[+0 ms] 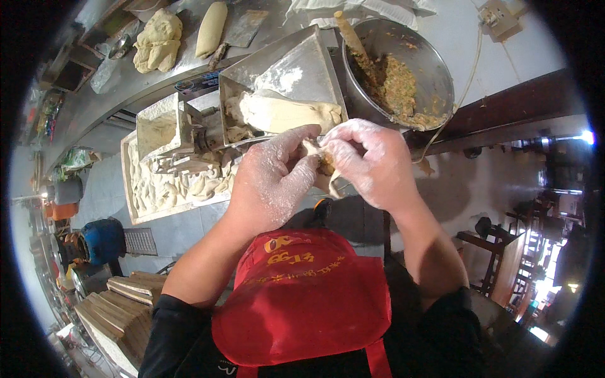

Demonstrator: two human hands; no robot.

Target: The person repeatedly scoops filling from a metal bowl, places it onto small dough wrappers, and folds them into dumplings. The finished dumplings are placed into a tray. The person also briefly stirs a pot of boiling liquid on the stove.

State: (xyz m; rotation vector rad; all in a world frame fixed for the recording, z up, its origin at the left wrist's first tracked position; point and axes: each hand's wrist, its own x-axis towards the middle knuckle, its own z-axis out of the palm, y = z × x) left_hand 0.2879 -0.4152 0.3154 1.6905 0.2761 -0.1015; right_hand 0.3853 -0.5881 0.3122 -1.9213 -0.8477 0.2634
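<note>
Both of my hands are dusted with flour and meet at the middle of the view. Between them is a thin dough wrapper (334,185) with a bit of orange-brown filling (326,166) showing. My left hand (279,177) holds one side with thumb and fingers. The other side is pinched by my right hand (371,160), and a loose flap of dough hangs below its fingers. Just beyond my hands, a floured metal tray (319,61) holds a long piece of dough (298,115). A steel bowl (432,71) with chopped filling (399,82) and a wooden stick (352,35) stands beyond my right hand.
Left of my hands, a shallow tray (133,208) holds many formed dough pieces (203,188) below a floured metal box (158,125). Dough lumps (158,42), a dough roll (211,29) and a scraper (245,28) lie on the steel counter. A cable (465,99) runs past the bowl.
</note>
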